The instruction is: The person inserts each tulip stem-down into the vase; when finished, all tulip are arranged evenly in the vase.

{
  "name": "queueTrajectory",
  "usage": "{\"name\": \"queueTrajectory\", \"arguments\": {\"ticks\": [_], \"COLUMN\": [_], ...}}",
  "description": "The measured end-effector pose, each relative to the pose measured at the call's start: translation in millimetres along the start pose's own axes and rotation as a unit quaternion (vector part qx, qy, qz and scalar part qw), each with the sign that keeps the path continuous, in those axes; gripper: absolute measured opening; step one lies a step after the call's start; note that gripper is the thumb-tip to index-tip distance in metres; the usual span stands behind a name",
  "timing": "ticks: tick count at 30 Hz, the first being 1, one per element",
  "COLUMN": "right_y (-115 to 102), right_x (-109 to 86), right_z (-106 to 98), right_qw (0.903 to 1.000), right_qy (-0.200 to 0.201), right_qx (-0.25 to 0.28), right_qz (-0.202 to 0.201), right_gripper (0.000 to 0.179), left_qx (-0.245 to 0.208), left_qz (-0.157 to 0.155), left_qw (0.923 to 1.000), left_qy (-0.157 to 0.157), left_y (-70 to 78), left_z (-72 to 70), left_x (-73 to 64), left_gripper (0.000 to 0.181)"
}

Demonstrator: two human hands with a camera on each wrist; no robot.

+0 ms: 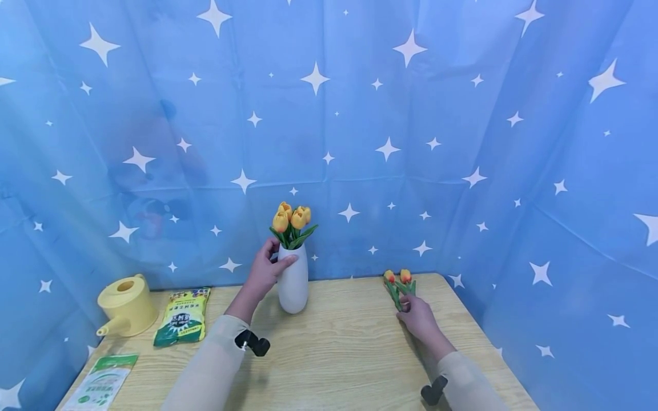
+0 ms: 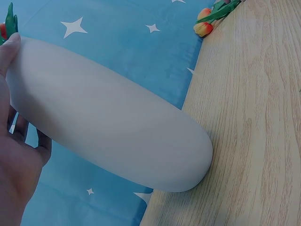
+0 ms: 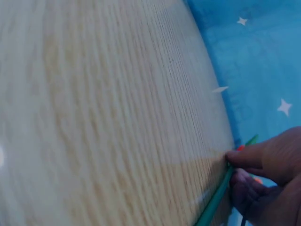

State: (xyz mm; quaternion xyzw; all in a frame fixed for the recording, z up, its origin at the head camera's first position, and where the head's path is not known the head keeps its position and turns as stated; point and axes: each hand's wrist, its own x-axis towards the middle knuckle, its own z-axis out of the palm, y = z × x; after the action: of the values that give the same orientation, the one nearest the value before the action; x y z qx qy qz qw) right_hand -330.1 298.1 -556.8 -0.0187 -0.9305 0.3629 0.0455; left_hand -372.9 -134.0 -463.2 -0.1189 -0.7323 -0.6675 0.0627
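Note:
A white vase [image 1: 293,282] stands near the back edge of the table, holding several yellow-orange tulips [image 1: 292,218] with green leaves. My left hand [image 1: 263,274] grips it near the rim from the left, thumb across the front; in the left wrist view the smooth body of the vase [image 2: 113,117] fills the middle. Two loose orange-yellow tulips [image 1: 397,277] lie at the back right. My right hand [image 1: 418,319] is at their stems, and in the right wrist view its thumb and fingers pinch a green tulip stem [image 3: 216,202] low over the wood.
At the left stand a yellow watering can [image 1: 135,311] and a green-yellow bag [image 1: 182,318]. A flat green-and-white packet [image 1: 105,382] lies in front of them. Behind the wooden table [image 1: 339,342] hangs a blue curtain [image 1: 349,114] with white stars.

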Motion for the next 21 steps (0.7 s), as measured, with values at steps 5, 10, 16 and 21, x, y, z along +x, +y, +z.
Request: {"name": "queueTrajectory", "arguments": {"ticks": [5,10,16,21], "right_y": [-1.1,-2.6,-6.0,-5.9], "right_x": [-0.2,-1.5,-2.5,-2.8], "right_z": [-1.2,-2.6,-4.4,-5.5], "right_qw": [0.9999,0.9996,0.9992,0.9985], "right_qy": [0.004,0.004,0.004,0.005], "right_qx": [0.007,0.020,0.035,0.051], "right_qz": [0.009,0.021,0.018,0.017], "right_gripper": [0.028,0.026,0.029,0.029], "left_qx": [0.000,0.002,0.004,0.006], "left_qz": [0.001,0.000,-0.002,-0.003], "left_qw": [1.0000,1.0000,1.0000,1.0000], "left_qy": [0.000,0.002,0.003,0.002], "left_y": [-0.3,-0.2,0.5,0.2], "left_z": [-0.1,-0.6,-0.9,-0.6], "left_x": [0.7,0.7,0.6,0.9], "left_gripper": [0.055,0.054,0.054,0.056]}}
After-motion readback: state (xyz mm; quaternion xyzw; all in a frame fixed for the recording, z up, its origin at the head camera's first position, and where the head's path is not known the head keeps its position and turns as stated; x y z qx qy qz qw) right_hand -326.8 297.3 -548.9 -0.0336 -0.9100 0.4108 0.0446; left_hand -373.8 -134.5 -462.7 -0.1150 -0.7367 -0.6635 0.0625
